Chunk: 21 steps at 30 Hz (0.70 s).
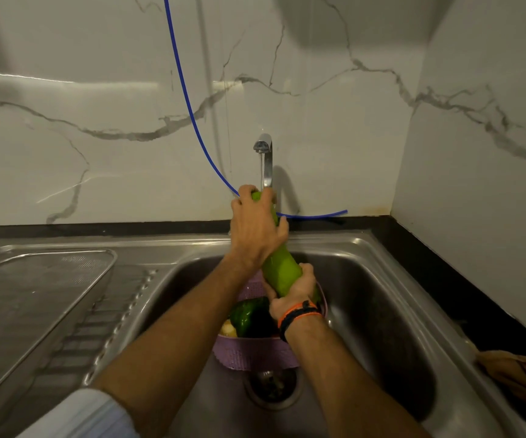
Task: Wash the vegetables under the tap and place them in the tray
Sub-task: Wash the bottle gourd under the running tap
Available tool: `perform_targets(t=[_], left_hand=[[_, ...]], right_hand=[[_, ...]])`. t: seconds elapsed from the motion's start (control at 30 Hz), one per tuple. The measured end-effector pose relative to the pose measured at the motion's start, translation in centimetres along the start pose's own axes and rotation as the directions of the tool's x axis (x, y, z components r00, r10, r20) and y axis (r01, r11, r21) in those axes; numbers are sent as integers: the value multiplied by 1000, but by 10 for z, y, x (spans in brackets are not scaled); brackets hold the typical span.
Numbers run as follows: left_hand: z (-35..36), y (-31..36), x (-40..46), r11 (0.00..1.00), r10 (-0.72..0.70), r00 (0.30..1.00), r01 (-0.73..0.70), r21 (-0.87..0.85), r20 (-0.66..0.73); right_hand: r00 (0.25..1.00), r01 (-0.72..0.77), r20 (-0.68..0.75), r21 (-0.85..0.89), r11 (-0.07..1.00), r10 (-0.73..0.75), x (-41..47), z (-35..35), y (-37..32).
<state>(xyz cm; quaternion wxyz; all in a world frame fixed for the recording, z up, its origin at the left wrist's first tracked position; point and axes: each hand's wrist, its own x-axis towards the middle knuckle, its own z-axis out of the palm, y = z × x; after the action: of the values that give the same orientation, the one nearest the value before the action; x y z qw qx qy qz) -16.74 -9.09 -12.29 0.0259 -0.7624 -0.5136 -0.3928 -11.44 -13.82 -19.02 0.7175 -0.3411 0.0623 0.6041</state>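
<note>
Both hands clasp a long, pale green, cylindrical gourd (279,270), held tilted over the steel sink basin (378,279). The left hand (255,229) wraps its upper end, right beneath the running chrome tap (265,153); the right hand (298,294) curls round its lower end. Just below that lower grip sits a lilac plastic perforated colander (255,354) holding a dark green capsicum (249,314). Well left of both grips, a steel mesh tray (34,298) rests on the drainboard.
</note>
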Motion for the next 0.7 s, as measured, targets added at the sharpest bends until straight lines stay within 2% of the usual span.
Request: perform_targets(t=[0.1,0.17,0.2,0.27,0.3,0.33,0.37,0.43,0.5,0.53,0.6,0.7], left_hand=[[-17,-5,28,991,-93,994,98,-91,63],[-28,-10,45,939,-218,951,266,-218,219],[-34,-13,50,877,-269,909,367,-309,318],[-44,-16,48,668,-317,817,553,-498,482],[-42,-17,44,575,-331,811,579,-579,482],[-37,-16,37,534,-354,839,543,-648,412],[-28,-14,27,565,-384,878,469,-679,287],[-8,-8,5,699,-417,909,317,-641,-4],[7,-5,-13,848,-311,928,175,-500,-203],[13,-4,-21,911,-207,948,96,-401,-243],[22,-2,-30,972,-37,972,-19,-236,-231],[16,4,-23,986,-7,989,-17,-164,-148]], right_hand=[[1000,-17,2,-10,1000,17,0,1,1],[1000,-18,-8,-34,999,17,-3,0,0],[1000,-14,-6,-38,999,14,-4,-1,-1],[1000,7,-1,-34,999,-7,-7,1,-4],[1000,19,-8,-30,999,-20,-8,1,-5],[999,32,-19,-25,999,-33,-9,2,-5],[998,46,-31,-26,999,-47,-10,2,-5],[996,67,-53,-45,997,-70,-10,1,-4],[996,70,-51,-56,996,-73,-11,0,-3],[997,64,-48,-46,997,-66,-11,-1,-3],[998,35,-45,-19,999,-36,-11,-1,-4],[999,23,-25,13,1000,-23,-9,-1,-2]])
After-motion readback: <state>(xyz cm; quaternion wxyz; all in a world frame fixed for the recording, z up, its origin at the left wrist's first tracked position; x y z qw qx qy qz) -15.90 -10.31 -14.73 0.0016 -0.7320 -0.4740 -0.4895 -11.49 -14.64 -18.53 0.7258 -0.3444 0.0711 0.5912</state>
